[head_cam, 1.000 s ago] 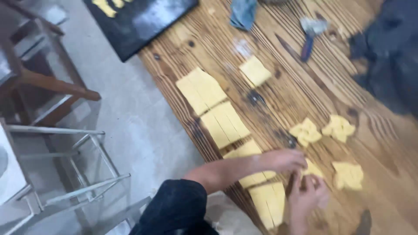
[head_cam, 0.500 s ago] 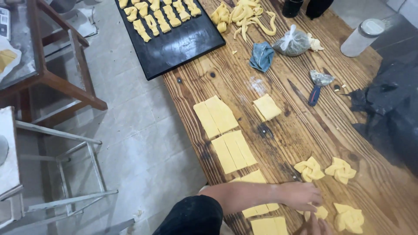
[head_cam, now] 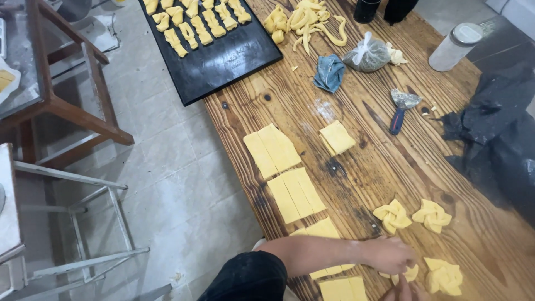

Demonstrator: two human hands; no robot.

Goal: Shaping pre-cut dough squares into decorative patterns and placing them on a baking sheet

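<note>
Wooden table (head_cam: pixel 356 167): left hand (head_cam: pixel 390 255) pinches folded dough (head_cam: pixel 405 274); right grip (head_cam: pixel 402 290) unclear.

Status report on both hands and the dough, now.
Left hand and right hand close on a folded yellow dough piece. Grip unclear. Cut yellow dough strips lie beside them on the wooden table.

Yellow dough piece (head_cam: pixel 402 275), half-folded, under hands

Dough strips (head_cam: pixel 292 181) on table (head_cam: pixel 379 161) (tray (head_cam: pixel 223 56) behind).
</note>
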